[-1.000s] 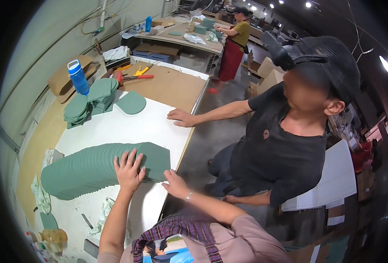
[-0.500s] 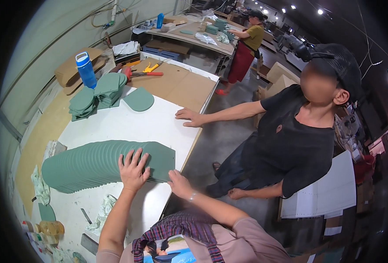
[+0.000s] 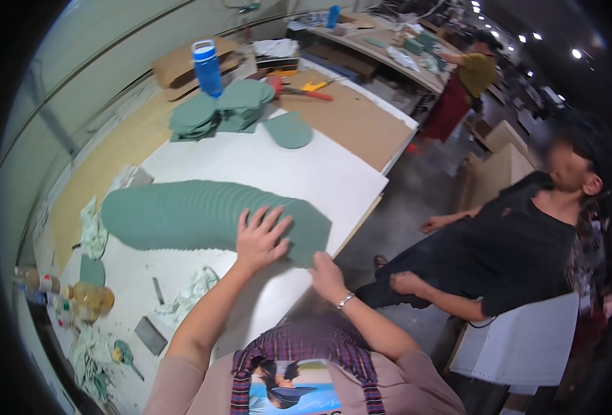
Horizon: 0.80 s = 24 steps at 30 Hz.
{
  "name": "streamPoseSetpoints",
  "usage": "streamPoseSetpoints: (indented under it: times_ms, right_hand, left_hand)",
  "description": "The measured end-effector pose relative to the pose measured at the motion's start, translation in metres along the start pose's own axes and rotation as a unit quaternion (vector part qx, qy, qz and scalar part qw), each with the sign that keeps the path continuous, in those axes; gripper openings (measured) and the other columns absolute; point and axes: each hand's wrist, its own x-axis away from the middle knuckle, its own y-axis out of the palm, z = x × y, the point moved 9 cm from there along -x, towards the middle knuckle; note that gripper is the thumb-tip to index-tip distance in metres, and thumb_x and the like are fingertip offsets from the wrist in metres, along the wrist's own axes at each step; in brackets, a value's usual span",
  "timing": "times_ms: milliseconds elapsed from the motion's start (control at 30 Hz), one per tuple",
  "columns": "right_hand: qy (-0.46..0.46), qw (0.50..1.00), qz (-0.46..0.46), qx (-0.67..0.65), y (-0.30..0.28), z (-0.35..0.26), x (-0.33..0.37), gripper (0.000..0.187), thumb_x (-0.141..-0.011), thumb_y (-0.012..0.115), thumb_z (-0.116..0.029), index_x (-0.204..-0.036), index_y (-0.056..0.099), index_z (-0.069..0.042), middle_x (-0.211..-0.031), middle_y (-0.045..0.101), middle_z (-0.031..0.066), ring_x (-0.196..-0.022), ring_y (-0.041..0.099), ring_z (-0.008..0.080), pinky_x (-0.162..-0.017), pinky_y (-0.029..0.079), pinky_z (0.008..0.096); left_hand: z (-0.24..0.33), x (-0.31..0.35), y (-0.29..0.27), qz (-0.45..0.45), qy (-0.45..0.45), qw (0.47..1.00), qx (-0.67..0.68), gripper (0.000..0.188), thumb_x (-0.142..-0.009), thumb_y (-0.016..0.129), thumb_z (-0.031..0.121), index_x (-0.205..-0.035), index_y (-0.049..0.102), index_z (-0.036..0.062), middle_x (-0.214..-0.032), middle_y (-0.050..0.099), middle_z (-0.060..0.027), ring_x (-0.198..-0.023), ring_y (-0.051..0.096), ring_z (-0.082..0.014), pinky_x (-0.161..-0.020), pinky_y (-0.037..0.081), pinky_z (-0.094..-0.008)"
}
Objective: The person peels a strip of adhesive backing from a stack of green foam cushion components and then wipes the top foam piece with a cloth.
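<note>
The fanned row of green pieces [image 3: 202,214] lies across the white table [image 3: 306,166] under my flat, unclenched left hand [image 3: 259,238], right hand [image 3: 328,275] pinching its near end (edge close), so I judge a shove could spill pieces floorward.

Sleeves: short, dusty pink, both forearms bare.
Apron: plaid bib in purple and red, with a printed picture panel at the chest.
Right hand [image 3: 328,275]: silver bracelet at the wrist.
Left hand [image 3: 259,238]: no rings, no glove.
</note>
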Motion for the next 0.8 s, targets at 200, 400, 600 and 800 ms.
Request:
streamPoseSetpoints:
  times_ms: [200, 400, 600, 800]
  right_hand:
    - [-0.002, 0.999, -0.032, -0.007, 0.002, -0.008, -0.004, 0.034, -0.085, 0.07, -0.008, -0.109, 0.046, -0.003, -0.11, 0.056, 0.0216, -0.1, 0.061, 0.0458, -0.082, 0.051, 0.0533]
    - [0.002, 0.999, -0.05, 0.01, 0.003, -0.006, -0.01, 0.034, -0.084, 0.07, -0.007, -0.111, 0.05, -0.002, -0.108, 0.06, 0.0234, -0.103, 0.06, 0.0453, -0.085, 0.05, 0.053]
    - [-0.003, 0.998, -0.056, 0.002, 0.006, 0.0, -0.011, 0.031, -0.085, 0.069, -0.008, -0.11, 0.051, -0.002, -0.107, 0.06, 0.0233, -0.104, 0.06, 0.0455, -0.086, 0.05, 0.053]
    - [-0.015, 0.998, -0.052, -0.011, 0.0, -0.006, -0.012, 0.034, -0.085, 0.071, -0.008, -0.11, 0.048, -0.001, -0.11, 0.059, 0.0218, -0.105, 0.06, 0.0444, -0.088, 0.05, 0.0515]
  left_hand:
    - [-0.002, -0.002, -0.009, -0.022, -0.015, 1.0, 0.015, 0.048, -0.084, 0.065, 0.039, -0.128, 0.066, 0.0202, -0.141, 0.058, -0.0048, -0.13, 0.05, -0.0301, -0.111, 0.031, -0.059]
    - [0.027, -0.056, 0.02, -0.18, 0.051, 0.981, 0.06, 0.059, -0.089, 0.068, 0.045, -0.138, 0.056, 0.0155, -0.149, 0.05, -0.0064, -0.139, 0.043, -0.0288, -0.114, 0.029, -0.0641]
    - [0.008, -0.037, 0.039, -0.273, 0.039, 0.958, 0.081, 0.054, -0.088, 0.071, 0.035, -0.137, 0.058, 0.0153, -0.153, 0.046, -0.0045, -0.142, 0.04, -0.0288, -0.115, 0.03, -0.0624]
    - [0.016, 0.034, -0.006, -0.147, -0.027, 0.983, 0.105, 0.065, -0.077, 0.074, 0.015, -0.14, 0.057, 0.0171, -0.155, 0.045, -0.0085, -0.142, 0.041, -0.0365, -0.114, 0.031, -0.0622]
